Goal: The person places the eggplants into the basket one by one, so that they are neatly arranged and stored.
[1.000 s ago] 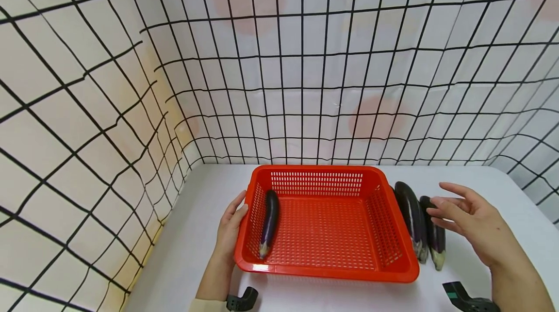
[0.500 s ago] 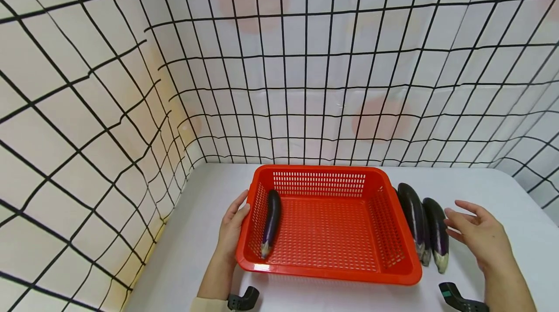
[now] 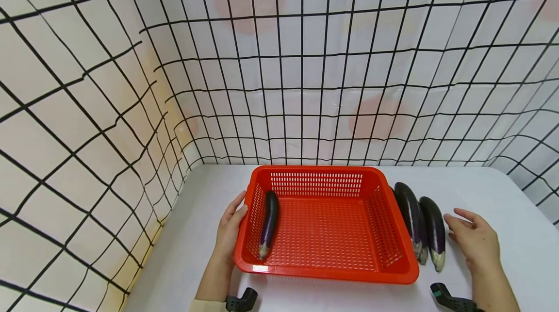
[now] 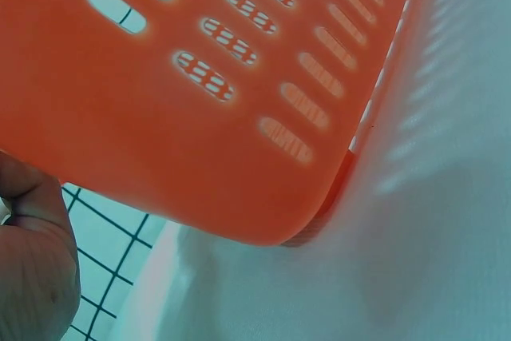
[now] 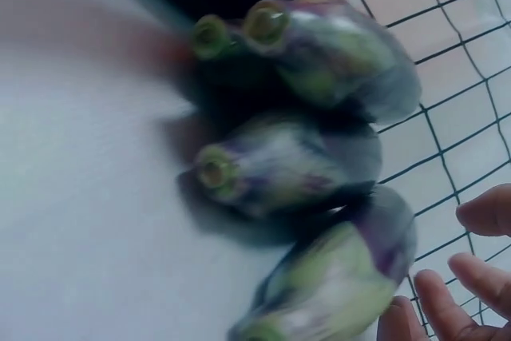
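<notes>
The basket [image 3: 323, 229] was gripped by the left hand [image 3: 230, 227]; pick-up seemed prepared, the loose, empty right hand [image 3: 478, 240], contact unclear, needing to be closed around the rightmost eggplant [image 3: 434, 232].

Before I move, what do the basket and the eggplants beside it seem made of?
The red basket: probably moulded plastic, glossy, with a highlight on its near rim and smooth rounded slots.
The eggplants: apparently real vegetables, smooth dark skin with a sheen and cut stem ends, though imitations can't be ruled out.
</notes>
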`<move>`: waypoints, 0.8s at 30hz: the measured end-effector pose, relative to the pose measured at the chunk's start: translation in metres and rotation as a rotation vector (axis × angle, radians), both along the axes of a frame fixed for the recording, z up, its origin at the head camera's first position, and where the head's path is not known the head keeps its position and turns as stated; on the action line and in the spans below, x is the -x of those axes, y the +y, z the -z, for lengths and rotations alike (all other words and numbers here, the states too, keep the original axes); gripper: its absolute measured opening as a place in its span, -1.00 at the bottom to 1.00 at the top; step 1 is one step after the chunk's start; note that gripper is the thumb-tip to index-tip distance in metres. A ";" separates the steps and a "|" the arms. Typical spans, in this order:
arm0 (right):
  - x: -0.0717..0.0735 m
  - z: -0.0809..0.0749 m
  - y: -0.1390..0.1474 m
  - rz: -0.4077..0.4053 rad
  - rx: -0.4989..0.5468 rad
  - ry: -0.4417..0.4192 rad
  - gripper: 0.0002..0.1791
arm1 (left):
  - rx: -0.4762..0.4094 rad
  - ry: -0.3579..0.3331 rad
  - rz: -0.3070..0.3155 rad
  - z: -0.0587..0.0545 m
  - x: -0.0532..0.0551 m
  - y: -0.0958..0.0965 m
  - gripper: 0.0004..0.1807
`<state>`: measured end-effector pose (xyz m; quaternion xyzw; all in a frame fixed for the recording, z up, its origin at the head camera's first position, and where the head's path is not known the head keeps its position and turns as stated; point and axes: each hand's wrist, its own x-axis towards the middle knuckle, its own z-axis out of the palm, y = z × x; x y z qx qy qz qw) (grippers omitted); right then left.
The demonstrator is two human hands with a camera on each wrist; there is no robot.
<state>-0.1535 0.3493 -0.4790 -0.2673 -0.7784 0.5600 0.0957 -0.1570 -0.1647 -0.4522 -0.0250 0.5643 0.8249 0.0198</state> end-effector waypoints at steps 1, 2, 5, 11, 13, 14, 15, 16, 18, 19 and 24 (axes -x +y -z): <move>0.001 0.003 0.001 -0.001 -0.005 -0.006 -0.28 | -0.003 -0.001 0.007 -0.003 -0.001 0.001 -0.53; 0.001 0.005 0.001 -0.003 -0.005 -0.014 -0.27 | -0.006 -0.003 0.013 -0.006 -0.003 0.001 -0.52; 0.002 0.009 0.001 -0.027 -0.028 -0.037 -0.21 | -0.008 -0.009 0.018 -0.012 -0.006 0.003 -0.51; 0.001 0.007 -0.005 -0.089 -0.188 -0.072 -0.17 | -0.005 -0.015 0.014 -0.013 -0.006 0.003 -0.51; 0.000 0.006 -0.007 -0.106 -0.236 -0.068 -0.18 | -0.006 -0.012 0.017 -0.013 -0.006 0.003 -0.51; -0.001 0.005 -0.008 -0.112 -0.255 -0.070 -0.19 | -0.007 -0.010 0.019 -0.013 -0.006 0.003 -0.51; -0.001 0.005 -0.009 -0.120 -0.270 -0.077 -0.19 | -0.006 -0.011 0.020 -0.013 -0.007 0.003 -0.51; -0.001 0.004 -0.010 -0.126 -0.276 -0.082 -0.18 | -0.006 -0.011 0.020 -0.013 -0.007 0.003 -0.51; 0.000 0.004 -0.012 -0.136 -0.280 -0.100 -0.16 | 0.001 -0.012 0.017 -0.014 -0.007 0.003 -0.51; 0.000 0.004 -0.013 -0.139 -0.275 -0.109 -0.15 | 0.002 -0.013 0.015 -0.014 -0.007 0.003 -0.51; 0.000 0.005 -0.015 -0.156 -0.256 -0.126 -0.12 | 0.001 -0.004 0.013 -0.013 -0.007 0.003 -0.51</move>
